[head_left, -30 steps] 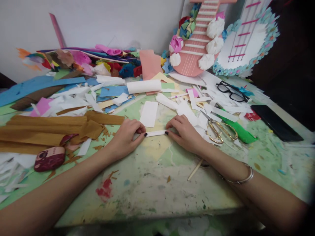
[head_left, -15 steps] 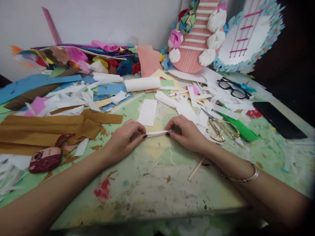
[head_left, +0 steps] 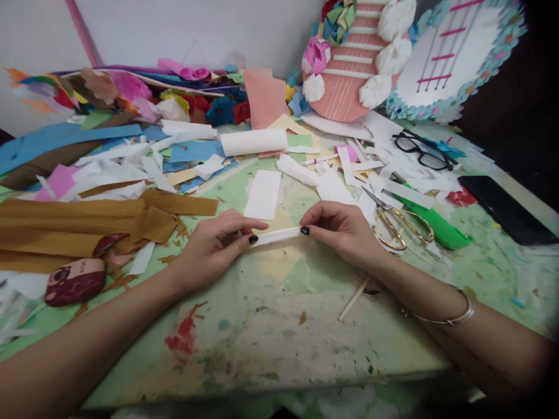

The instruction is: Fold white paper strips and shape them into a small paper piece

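A narrow folded white paper strip (head_left: 279,234) stretches between my two hands, just above the tabletop. My left hand (head_left: 213,247) has its thumb on the strip's left end, the index finger reaching out over it. At the other end, my right hand (head_left: 345,233) pinches the strip between thumb and fingers. Beyond the strip lies a flat white paper rectangle (head_left: 263,195). Gold-handled scissors (head_left: 402,224) rest just past my right hand, and a thin wooden stick (head_left: 354,298) lies below that wrist.
Brown crepe paper (head_left: 74,227) and a dark red patterned case (head_left: 75,281) lie at left. White scraps and a white paper roll (head_left: 254,142) sit farther back. Black glasses (head_left: 423,150) and a phone (head_left: 509,209) are at right. A pink paper guitar (head_left: 345,81) leans behind.
My hands have drawn slightly apart, and more of the white strip shows, with its right end tilted up. The left index finger has straightened. The view has shifted a little.
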Tool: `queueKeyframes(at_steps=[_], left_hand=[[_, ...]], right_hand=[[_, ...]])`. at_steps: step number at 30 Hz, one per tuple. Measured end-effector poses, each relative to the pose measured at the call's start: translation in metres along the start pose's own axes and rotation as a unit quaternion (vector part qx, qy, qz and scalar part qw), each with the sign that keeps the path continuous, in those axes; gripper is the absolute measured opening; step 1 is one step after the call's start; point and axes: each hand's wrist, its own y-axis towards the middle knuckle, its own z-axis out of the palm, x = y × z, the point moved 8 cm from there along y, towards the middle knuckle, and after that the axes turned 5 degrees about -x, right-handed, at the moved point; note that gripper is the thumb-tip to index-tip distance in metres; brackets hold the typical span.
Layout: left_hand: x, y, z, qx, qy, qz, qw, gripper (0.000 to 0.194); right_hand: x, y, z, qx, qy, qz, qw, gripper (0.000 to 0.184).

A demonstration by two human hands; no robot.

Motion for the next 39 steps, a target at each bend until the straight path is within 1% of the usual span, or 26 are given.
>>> queueKeyframes(at_steps=[2, 6, 8, 10, 13, 16, 18, 25, 29, 33, 37, 39], left_hand=[[-0.002, -0.001, 0.004, 0.024, 0.006, -0.007, 1.000, 0.024], [-0.010, -0.001, 0.014, 0.079, 0.032, 0.045, 0.995, 0.029], [-0.013, -0.002, 0.018, 0.105, 0.028, 0.070, 0.992, 0.035], [-0.012, -0.002, 0.020, 0.115, 0.026, 0.079, 0.990, 0.039], [-0.011, -0.001, 0.019, 0.105, 0.027, 0.079, 0.991, 0.038], [-0.008, 0.000, 0.016, 0.081, 0.036, 0.068, 0.994, 0.034], [-0.006, 0.001, 0.014, 0.065, 0.047, 0.063, 0.995, 0.031], [-0.005, 0.000, 0.014, 0.047, 0.100, 0.060, 0.992, 0.030], [-0.005, 0.000, 0.017, 0.058, 0.121, 0.055, 0.989, 0.030], [-0.001, 0.000, 0.016, 0.062, 0.125, 0.030, 0.990, 0.027], [0.002, 0.001, 0.014, 0.061, 0.141, 0.013, 0.988, 0.024], [0.002, 0.001, 0.013, 0.057, 0.156, 0.006, 0.986, 0.020]], right_hand=[[-0.002, -0.001, 0.002, 0.018, -0.024, 0.009, 1.000, 0.004], [-0.001, -0.004, 0.006, 0.046, -0.090, -0.012, 0.995, 0.014], [0.000, -0.004, 0.006, 0.048, -0.108, -0.025, 0.993, 0.019], [0.001, -0.004, 0.006, 0.045, -0.128, -0.034, 0.990, 0.022], [0.004, -0.004, 0.008, 0.050, -0.188, -0.056, 0.979, 0.022], [0.008, -0.004, 0.011, 0.052, -0.246, -0.082, 0.964, 0.021], [0.011, -0.004, 0.011, 0.046, -0.264, -0.096, 0.958, 0.020], [0.011, -0.005, 0.012, 0.032, -0.299, -0.116, 0.947, 0.021], [0.009, -0.004, 0.014, 0.037, -0.314, -0.113, 0.942, 0.020], [0.008, -0.004, 0.016, 0.041, -0.317, -0.119, 0.940, 0.019], [0.011, -0.007, 0.017, 0.040, -0.315, -0.153, 0.936, 0.025], [0.014, -0.009, 0.019, 0.039, -0.324, -0.183, 0.927, 0.029]])
